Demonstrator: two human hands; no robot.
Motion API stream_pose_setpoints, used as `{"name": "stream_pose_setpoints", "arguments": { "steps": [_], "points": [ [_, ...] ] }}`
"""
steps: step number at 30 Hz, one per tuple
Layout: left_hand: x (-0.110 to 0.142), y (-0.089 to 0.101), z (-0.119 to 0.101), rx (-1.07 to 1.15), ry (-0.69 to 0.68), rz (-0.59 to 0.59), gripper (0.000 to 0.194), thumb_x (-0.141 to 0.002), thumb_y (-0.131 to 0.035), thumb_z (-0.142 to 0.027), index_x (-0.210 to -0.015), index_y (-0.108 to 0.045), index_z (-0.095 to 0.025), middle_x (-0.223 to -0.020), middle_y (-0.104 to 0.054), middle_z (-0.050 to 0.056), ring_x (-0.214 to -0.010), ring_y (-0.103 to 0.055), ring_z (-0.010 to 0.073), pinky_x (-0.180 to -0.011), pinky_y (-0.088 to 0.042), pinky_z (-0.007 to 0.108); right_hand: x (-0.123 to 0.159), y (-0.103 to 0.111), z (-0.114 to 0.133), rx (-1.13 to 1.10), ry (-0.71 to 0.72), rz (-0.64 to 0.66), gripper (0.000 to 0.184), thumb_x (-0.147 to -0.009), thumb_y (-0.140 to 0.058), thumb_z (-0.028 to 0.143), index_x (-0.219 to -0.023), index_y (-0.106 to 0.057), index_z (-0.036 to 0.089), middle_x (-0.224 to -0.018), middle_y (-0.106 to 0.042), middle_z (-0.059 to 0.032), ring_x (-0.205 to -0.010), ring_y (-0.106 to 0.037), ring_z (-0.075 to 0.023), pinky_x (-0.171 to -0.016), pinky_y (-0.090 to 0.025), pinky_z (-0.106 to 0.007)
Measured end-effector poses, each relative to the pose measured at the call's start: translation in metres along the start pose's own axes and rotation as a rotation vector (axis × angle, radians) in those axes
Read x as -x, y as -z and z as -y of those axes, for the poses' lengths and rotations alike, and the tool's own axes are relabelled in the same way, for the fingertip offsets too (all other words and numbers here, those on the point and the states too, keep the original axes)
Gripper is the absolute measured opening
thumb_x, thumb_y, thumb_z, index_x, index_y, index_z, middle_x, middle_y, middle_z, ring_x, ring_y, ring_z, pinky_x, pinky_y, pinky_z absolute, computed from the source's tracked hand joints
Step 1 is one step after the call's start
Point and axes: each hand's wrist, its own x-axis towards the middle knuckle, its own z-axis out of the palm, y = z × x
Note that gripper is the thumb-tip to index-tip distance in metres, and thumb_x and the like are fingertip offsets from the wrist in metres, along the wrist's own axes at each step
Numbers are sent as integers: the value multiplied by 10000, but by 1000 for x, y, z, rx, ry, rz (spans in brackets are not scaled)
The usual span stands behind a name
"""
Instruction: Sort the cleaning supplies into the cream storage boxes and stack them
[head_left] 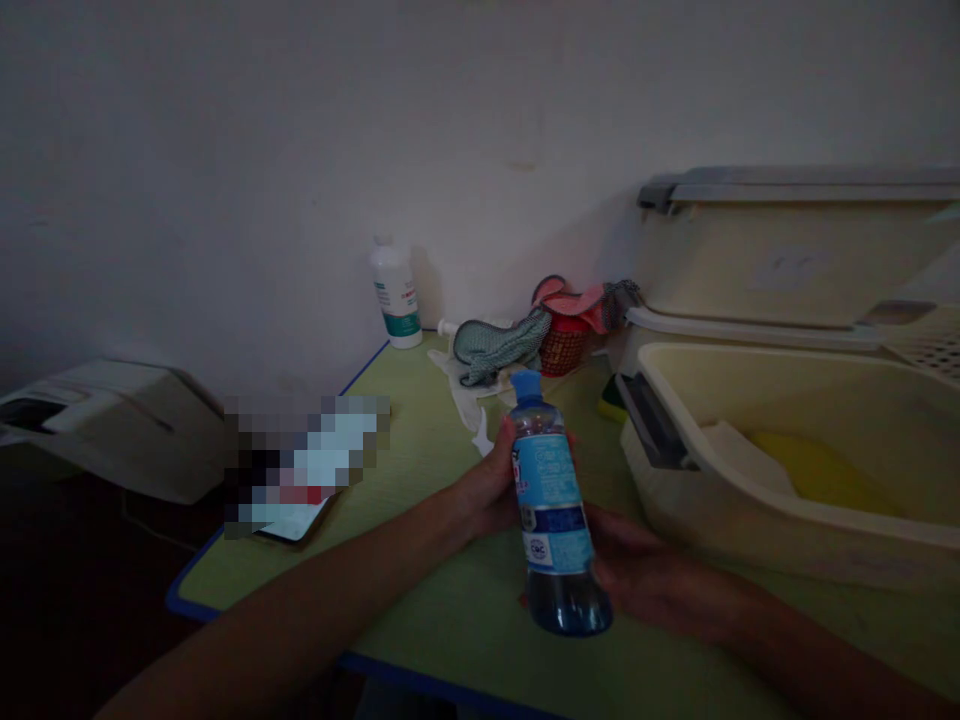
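A clear bottle of dish soap [553,510] with a blue cap and a blue label is held above the table, tilted slightly, cap end up and away from me. My left hand [496,490] is closed around its upper left side. Against its lower right side is my right hand [626,565], with the fingers curled behind the bottle and partly hidden. Just beyond the cap lie a grey-green cloth [502,345] and some white gloves or a white cloth [463,390].
A white bottle [396,295] stands at the table's back corner. Red cloth [574,300] drapes over a red basket [564,348]. At right sits an open cream bin [645,480] before a lidded box [757,260]. A phone [292,525], partly pixelated, lies at the left edge.
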Motion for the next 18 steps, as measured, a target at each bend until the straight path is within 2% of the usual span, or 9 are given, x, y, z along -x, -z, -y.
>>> {"name": "stream_pose_setpoints", "arguments": {
  "steps": [3,8,13,18],
  "points": [
    [0,2,1,-21,19,36,628,-791,-373,-666,-862,-652,-107,-697,-654,59,-651,-596,143,-714,-425,275,-1,-1,0,67,-3,-28,724,-584,-761,489,-1194,-511,190,-1115,-564,-86,-1085,-509,-243,-961,-353,-414],
    [1,1,-2,11,70,28,623,-821,-343,-644,-823,-650,-101,-786,-676,84,-704,-614,151,-738,-421,276,-1,-3,1,130,-9,-83,881,-544,-754,566,-1280,-433,204,-1217,-526,-107,-1146,-480,-273,-985,-348,-431],
    [1,3,-2,-40,86,66,640,-813,-352,-654,-920,-650,-98,-879,-672,94,-724,-610,158,-730,-413,270,3,-4,6,75,-28,-7,733,-605,-743,522,-1190,-473,173,-1122,-598,-123,-1079,-550,-255,-952,-381,-427],
    [1,-3,-2,-12,96,-39,583,-851,-332,-605,-887,-642,-113,-745,-661,59,-655,-601,140,-714,-412,268,1,-3,6,-48,15,58,574,-634,-769,359,-1112,-510,176,-1022,-645,-85,-994,-600,-206,-927,-389,-389]
  ]
}}
